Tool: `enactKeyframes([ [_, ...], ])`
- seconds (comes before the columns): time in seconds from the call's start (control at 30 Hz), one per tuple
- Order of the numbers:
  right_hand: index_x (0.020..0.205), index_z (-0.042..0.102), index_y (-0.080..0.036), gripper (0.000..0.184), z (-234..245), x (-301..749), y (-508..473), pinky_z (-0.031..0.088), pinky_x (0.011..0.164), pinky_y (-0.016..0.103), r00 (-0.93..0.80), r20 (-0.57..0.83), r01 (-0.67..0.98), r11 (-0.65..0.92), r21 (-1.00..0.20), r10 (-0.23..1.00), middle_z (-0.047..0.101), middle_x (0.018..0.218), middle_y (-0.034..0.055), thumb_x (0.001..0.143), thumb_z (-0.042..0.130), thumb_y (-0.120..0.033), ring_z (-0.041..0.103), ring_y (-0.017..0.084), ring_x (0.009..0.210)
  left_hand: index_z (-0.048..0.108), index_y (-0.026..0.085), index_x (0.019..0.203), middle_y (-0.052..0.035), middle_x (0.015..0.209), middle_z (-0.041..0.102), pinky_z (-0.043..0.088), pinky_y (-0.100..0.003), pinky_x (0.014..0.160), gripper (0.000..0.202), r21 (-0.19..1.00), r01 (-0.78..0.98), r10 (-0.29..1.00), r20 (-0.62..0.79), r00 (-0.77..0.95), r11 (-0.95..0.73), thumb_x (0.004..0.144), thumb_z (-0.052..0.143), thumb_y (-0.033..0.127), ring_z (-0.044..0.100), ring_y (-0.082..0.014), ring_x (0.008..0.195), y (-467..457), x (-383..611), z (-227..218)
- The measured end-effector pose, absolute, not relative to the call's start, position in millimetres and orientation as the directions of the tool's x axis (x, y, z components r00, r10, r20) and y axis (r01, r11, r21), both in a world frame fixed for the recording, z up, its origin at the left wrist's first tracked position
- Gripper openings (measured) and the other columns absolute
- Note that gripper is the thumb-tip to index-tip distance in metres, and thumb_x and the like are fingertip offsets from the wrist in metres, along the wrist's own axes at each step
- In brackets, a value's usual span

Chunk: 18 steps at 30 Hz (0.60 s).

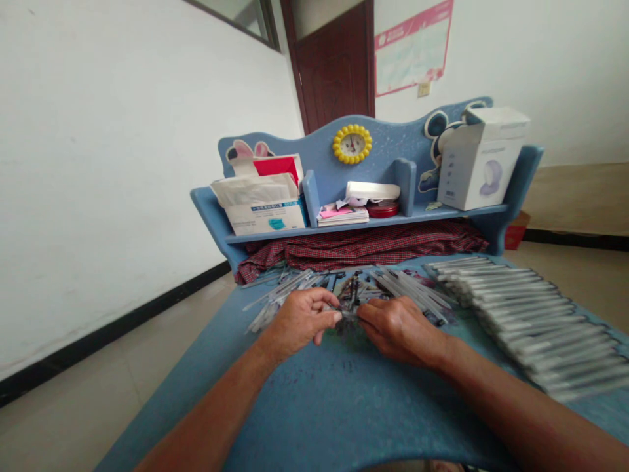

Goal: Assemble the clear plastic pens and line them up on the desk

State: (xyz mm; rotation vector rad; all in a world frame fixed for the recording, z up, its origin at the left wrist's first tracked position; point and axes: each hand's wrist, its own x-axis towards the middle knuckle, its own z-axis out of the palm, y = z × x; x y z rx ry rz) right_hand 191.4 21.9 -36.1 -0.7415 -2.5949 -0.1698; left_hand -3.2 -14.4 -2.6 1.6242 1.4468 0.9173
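Observation:
My left hand (305, 318) is closed, thumb and fingertips pinching one end of a pen (349, 316). My right hand (400, 328) closes round the other end, so only a short, clear stretch shows between them; the rest is hidden. Just beyond the hands lie small black pen parts (354, 288), blurred. Loose clear pen barrels (413, 288) fan out behind my right hand, and more translucent tubes (265, 314) are heaped beside my left hand. To the right, a thick stack of pens (535, 321) lies in rows.
A blue desk (314, 406) carries a raised shelf (354, 226) at its back. On the shelf stand a mask box (270, 216), a stack of papers (343, 216), a red round tin (383, 209) and a tall white box (484, 160). Plaid cloth (363, 246) lies beneath it.

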Motion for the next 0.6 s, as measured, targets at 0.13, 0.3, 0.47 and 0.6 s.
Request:
enactKeyframes([
  [0.13, 0.078, 0.054, -0.017, 0.018, -36.8, 191.2, 22.2, 0.018, 0.052, 0.027, -0.759, 0.443, 0.53, 0.848, -0.003, 0.476, 0.062, 0.072, 0.0019, 0.088, 0.04, -0.019, 0.048, 0.009, 0.055, 0.056, 0.012, 0.075, 0.0041, 0.055, 0.056, 0.03, -0.016, 0.037, 0.018, 0.884, 0.463, 0.995, 0.019, 0.095, -0.061, 0.067, 0.06, 0.027, 0.044, -0.0039, 0.034, -14.6, -2.8, -2.5],
  [0.3, 0.078, 0.054, -0.017, 0.017, -36.6, 191.0, 21.7, 0.019, 0.051, 0.027, -0.766, 0.434, 0.53, 0.848, 0.008, 0.475, 0.063, 0.073, 0.0021, 0.088, 0.04, -0.019, 0.048, 0.009, 0.055, 0.056, 0.012, 0.072, 0.0053, 0.05, 0.052, 0.029, -0.016, 0.037, 0.016, 0.864, 0.5, 0.995, 0.012, 0.1, -0.061, 0.067, 0.06, 0.027, 0.043, -0.0041, 0.034, -15.6, -1.8, -0.2],
  [0.47, 0.078, 0.055, -0.016, 0.017, -34.6, 191.0, 20.8, 0.021, 0.052, 0.027, -0.769, 0.429, 0.528, 0.849, 0.011, 0.473, 0.063, 0.073, 0.0024, 0.087, 0.04, -0.018, 0.049, 0.009, 0.056, 0.057, 0.013, 0.076, 0.0083, 0.045, 0.047, 0.028, -0.016, 0.037, 0.018, 0.871, 0.489, 0.996, 0.013, 0.085, -0.053, 0.066, 0.062, 0.027, 0.042, -0.0043, 0.034, -15.1, -2.0, -1.6],
  [0.6, 0.078, 0.055, -0.016, 0.018, -34.7, 191.1, 20.9, 0.022, 0.052, 0.027, -0.766, 0.43, 0.531, 0.847, 0.005, 0.478, 0.063, 0.072, 0.0023, 0.088, 0.04, -0.019, 0.05, 0.009, 0.056, 0.056, 0.013, 0.078, 0.0064, 0.051, 0.053, 0.029, -0.016, 0.037, 0.019, 0.879, 0.474, 0.996, 0.01, 0.085, -0.049, 0.067, 0.061, 0.027, 0.043, -0.0043, 0.034, -15.0, -1.9, -2.7],
])
